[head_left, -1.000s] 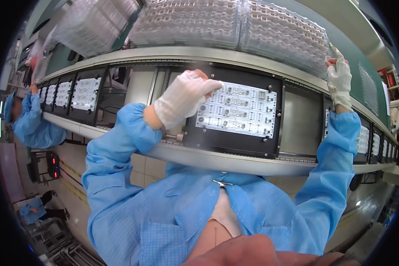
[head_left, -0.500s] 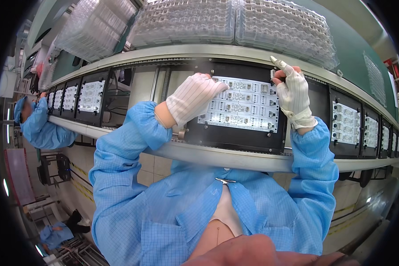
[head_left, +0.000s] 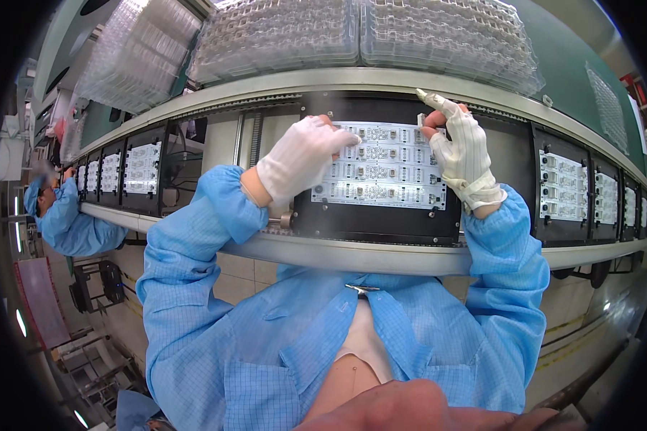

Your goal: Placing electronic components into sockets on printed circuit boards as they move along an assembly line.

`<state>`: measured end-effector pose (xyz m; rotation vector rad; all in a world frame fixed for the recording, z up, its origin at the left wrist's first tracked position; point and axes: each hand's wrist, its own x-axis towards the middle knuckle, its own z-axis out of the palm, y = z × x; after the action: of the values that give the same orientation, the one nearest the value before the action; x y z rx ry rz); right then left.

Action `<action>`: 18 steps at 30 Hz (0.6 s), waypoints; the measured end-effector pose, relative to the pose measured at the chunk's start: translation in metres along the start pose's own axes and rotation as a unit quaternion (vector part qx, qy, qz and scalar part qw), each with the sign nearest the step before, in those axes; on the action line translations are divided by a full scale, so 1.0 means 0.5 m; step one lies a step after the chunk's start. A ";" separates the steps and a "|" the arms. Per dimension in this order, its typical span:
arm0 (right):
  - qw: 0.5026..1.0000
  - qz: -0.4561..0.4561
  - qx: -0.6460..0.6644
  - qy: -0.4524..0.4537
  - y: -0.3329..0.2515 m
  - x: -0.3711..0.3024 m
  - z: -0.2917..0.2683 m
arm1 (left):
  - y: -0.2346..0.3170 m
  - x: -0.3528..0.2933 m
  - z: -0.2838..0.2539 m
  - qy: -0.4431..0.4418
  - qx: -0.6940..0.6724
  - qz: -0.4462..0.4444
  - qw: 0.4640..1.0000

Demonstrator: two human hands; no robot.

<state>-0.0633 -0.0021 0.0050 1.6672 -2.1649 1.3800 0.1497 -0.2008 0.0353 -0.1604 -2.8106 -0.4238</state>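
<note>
Right hand (head_left: 464, 147) has come in from far right since a second ago; now at the far right corner of the white circuit board panel (head_left: 388, 164), fingertips clamped on a small pale part (head_left: 420, 121). Left hand (head_left: 300, 156) stays at the panel's far left corner, fingers curled, can't tell if gripping. Panel lies on a black carrier plate (head_left: 374, 223) between the hands, both partly covering it. Stacked clear plastic trays (head_left: 446, 43) beyond hands; co-worker (head_left: 79, 223) well left of left hand.
</note>
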 end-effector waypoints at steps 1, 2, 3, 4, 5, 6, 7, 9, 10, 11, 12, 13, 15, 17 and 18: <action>1.000 0.000 -0.005 -0.001 -0.004 -0.003 -0.006 | 0.007 0.002 0.012 -0.008 0.060 0.010 0.998; 0.999 0.050 0.014 -0.015 -0.014 -0.005 -0.010 | 0.012 0.003 0.019 -0.014 0.119 0.020 0.993; 0.994 0.099 0.033 -0.028 -0.027 -0.008 -0.012 | 0.014 0.003 0.021 -0.009 0.116 0.022 0.993; 0.986 0.154 0.042 -0.051 -0.044 -0.017 -0.014 | 0.016 -0.005 0.033 -0.016 0.122 0.031 0.992; 0.986 0.154 0.033 -0.053 -0.041 -0.039 -0.014 | 0.016 -0.013 0.044 -0.023 0.128 0.040 0.991; 0.992 0.115 0.017 -0.053 -0.033 -0.064 -0.008 | 0.011 -0.022 0.049 -0.027 0.060 0.030 0.997; 0.996 0.074 0.001 -0.053 -0.028 -0.080 -0.010 | 0.007 -0.025 0.048 -0.019 0.055 0.033 0.998; 0.996 0.042 -0.026 -0.068 -0.022 -0.104 -0.013 | 0.000 -0.031 0.050 0.023 -0.026 0.017 0.999; 0.995 0.042 -0.038 -0.082 -0.025 -0.109 -0.011 | -0.001 -0.034 0.047 0.062 -0.011 0.019 0.998; 0.993 0.043 -0.050 -0.097 -0.028 -0.111 -0.008 | -0.004 -0.036 0.051 0.066 -0.016 0.021 0.997; 0.992 0.044 -0.056 -0.100 -0.028 -0.111 -0.004 | -0.009 -0.037 0.056 0.105 -0.025 0.002 0.994; 0.991 0.020 -0.072 -0.109 -0.032 -0.106 0.001 | -0.014 -0.039 0.054 0.143 -0.033 -0.019 0.989; 0.988 -0.003 -0.091 -0.121 -0.035 -0.096 0.008 | -0.027 -0.044 0.042 0.161 -0.032 -0.014 0.986; 0.984 -0.054 -0.106 -0.136 -0.029 -0.092 0.014 | -0.042 -0.053 0.049 0.179 -0.045 -0.023 0.983; 0.983 -0.055 -0.108 -0.141 -0.028 -0.089 0.015 | -0.048 -0.056 0.055 0.194 -0.053 -0.031 0.979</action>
<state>-0.0309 0.0256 -0.0157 1.9578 -2.2252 0.8886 0.1653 -0.2173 -0.0046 -0.0103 -2.4153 -0.5530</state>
